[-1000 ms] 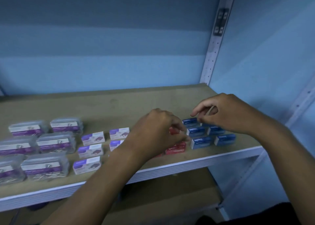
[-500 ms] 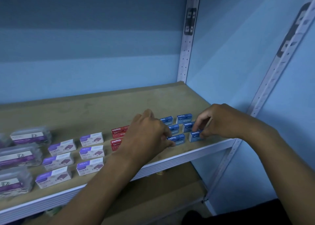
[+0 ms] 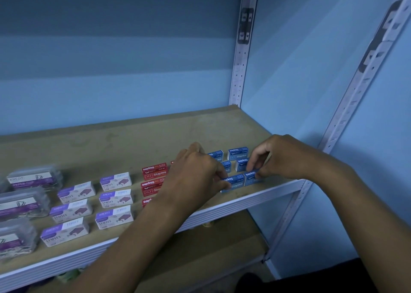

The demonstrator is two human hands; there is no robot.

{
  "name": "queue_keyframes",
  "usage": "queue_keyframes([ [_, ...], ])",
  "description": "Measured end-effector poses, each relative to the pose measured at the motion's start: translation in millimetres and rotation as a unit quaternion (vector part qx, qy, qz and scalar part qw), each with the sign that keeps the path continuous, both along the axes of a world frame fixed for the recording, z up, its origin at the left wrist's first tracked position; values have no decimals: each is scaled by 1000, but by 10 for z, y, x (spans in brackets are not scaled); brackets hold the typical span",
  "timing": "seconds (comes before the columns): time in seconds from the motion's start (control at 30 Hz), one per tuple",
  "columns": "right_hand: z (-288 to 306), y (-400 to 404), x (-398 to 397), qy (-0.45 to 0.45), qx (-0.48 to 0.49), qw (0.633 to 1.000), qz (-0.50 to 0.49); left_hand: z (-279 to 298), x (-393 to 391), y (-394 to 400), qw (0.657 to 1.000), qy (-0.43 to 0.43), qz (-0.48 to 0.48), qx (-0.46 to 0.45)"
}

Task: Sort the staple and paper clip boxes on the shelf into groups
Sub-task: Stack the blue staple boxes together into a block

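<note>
Shelf (image 3: 138,137), front edge, left to right by kind so each group reads at a glance: clear paper clip boxes (image 3: 33,178), purple-and-white staple boxes (image 3: 115,198), red staple boxes (image 3: 154,171), blue staple boxes (image 3: 237,153) in two columns near the right end. Left hand (image 3: 195,172), knuckles up, fingers curled, pinches the front-left blue box (image 3: 234,182). Right hand (image 3: 282,157), wrist angled in from the right, pinches the front-right blue box (image 3: 251,177), apparently squaring the front row.

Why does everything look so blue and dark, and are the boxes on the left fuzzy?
Head view: dim bluish light tints the wall and shelf; the clear paper clip boxes at the left edge are smeared and soft; the red staple boxes read sharply; the wide lens tilts the shelf uprights.
</note>
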State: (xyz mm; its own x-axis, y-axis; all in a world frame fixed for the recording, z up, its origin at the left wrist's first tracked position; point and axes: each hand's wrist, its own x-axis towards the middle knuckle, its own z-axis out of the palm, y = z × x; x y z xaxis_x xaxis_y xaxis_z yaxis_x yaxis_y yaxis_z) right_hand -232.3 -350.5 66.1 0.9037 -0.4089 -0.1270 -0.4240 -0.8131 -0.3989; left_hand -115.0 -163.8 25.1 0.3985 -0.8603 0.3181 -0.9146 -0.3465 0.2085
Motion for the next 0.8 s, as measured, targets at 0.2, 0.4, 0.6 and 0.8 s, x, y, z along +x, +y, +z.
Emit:
queue_keyframes([
  [0.2, -23, 6, 3, -1, 2, 1000, 0, -21, 9, -25, 1000, 10, -13, -4],
  [0.4, 0, -166, -61, -79, -6, 996, -27, 21, 92, 24, 998, -2, -18, -63],
  [0.6, -104, -234, 74, -113, -11, 993, -24, 40, 204, 31, 995, -78, 47, -36],
  [0.8, -180, -254, 142, -82, -20, 996, -1, 43, 230, -46, 994, -92, 63, 16],
])
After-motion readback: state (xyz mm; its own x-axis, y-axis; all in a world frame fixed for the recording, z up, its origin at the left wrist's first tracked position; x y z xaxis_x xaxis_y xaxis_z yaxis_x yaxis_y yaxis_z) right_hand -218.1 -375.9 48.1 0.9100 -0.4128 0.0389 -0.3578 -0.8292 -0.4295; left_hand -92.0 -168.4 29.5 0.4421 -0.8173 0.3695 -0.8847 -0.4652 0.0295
